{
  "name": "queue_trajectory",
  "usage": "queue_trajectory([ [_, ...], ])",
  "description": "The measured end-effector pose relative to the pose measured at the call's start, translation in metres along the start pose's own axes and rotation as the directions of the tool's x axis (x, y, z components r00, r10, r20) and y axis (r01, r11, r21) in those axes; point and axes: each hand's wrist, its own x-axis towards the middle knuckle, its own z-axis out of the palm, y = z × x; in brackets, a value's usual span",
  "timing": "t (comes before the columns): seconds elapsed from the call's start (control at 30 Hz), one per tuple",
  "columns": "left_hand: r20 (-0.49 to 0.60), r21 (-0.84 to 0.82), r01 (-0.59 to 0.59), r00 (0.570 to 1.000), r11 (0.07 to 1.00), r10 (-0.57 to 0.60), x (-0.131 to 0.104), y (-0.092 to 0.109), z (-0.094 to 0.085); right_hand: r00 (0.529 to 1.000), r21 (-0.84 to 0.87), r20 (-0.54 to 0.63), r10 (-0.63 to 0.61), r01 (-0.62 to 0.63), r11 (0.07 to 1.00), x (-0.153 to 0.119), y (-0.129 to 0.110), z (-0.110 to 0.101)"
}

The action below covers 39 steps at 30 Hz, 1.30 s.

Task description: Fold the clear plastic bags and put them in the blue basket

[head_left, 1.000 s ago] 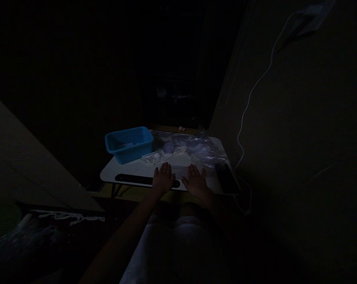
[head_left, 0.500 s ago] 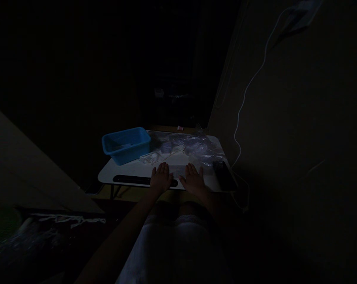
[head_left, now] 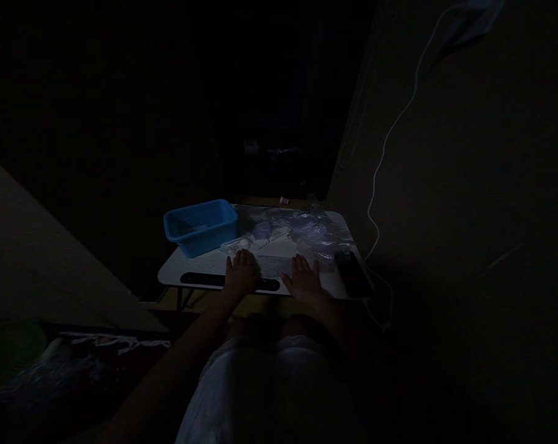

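My left hand (head_left: 242,272) lies palm down near the front edge of a small white table (head_left: 170,269), over the black slot (head_left: 202,279). To its right, my right hand (head_left: 303,277) is also flat, on the right part of a clear plastic piece (head_left: 273,265) that spans between the hands. Neither hand grips anything. Behind them are crumpled clear plastic bags (head_left: 313,229) and a small packet (head_left: 232,245). A black phone-like object (head_left: 352,274) lies right of my right hand.
A blue basin (head_left: 200,228) stands at the table's back left. A white cable (head_left: 384,145) hangs down the right wall to the table's right side. A small pinkish object (head_left: 284,200) sits behind the table. The room is very dark.
My left hand has slid left, away from my right hand, uncovering more of the plastic piece. My right hand stays in nearly the same place. The view has shifted slightly.
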Motion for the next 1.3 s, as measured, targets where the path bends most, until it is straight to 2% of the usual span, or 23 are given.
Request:
queue_trajectory([
  [0.07,-0.030,-0.009,-0.035,0.999,0.999,0.035,0.003,0.007,-0.011,1.000,-0.008,-0.009,-0.002,0.002,1.000,0.000,0.000,0.001],
  [0.17,-0.084,-0.076,-0.184,0.980,0.980,0.178,0.009,0.031,-0.021,1.000,-0.021,0.021,-0.014,0.014,1.000,0.000,0.000,-0.002],
  [0.27,-0.075,-0.281,-0.414,0.909,0.866,0.410,0.014,0.061,-0.015,0.997,-0.026,0.064,-0.040,0.042,0.999,0.000,-0.001,-0.007],
  [0.33,-0.028,-0.350,-0.400,0.908,0.847,0.417,0.016,0.075,-0.007,0.996,-0.024,0.076,-0.040,0.042,0.999,-0.001,-0.001,-0.010],
  [0.4,0.011,-0.372,-0.363,0.919,0.855,0.395,0.017,0.080,0.002,0.996,-0.021,0.083,-0.031,0.033,0.999,-0.002,-0.002,-0.012],
  [0.5,0.060,-0.375,-0.307,0.934,0.875,0.354,0.017,0.076,0.012,0.996,-0.006,0.084,-0.017,0.018,1.000,-0.003,-0.002,-0.011],
  [0.6,0.085,-0.342,-0.254,0.950,0.905,0.299,0.017,0.062,0.017,0.998,0.007,0.055,-0.007,0.006,1.000,-0.002,-0.001,-0.007],
  [0.73,0.040,-0.230,-0.261,0.960,0.937,0.277,0.014,0.040,0.022,1.000,0.014,-0.004,-0.006,0.006,1.000,-0.001,0.000,-0.001],
  [0.93,-0.006,-0.137,-0.197,0.980,0.971,0.198,0.010,0.013,0.028,1.000,0.026,0.009,0.004,-0.004,1.000,-0.001,0.001,-0.001],
  [1.1,-0.039,-0.126,-0.162,0.987,0.979,0.159,0.010,0.011,0.030,1.000,0.019,0.008,-0.005,0.005,1.000,0.000,0.003,0.002],
  [1.3,-0.029,-0.125,-0.167,0.986,0.978,0.164,0.010,0.014,0.029,0.996,0.015,0.089,-0.003,0.002,1.000,0.008,0.010,-0.006],
])
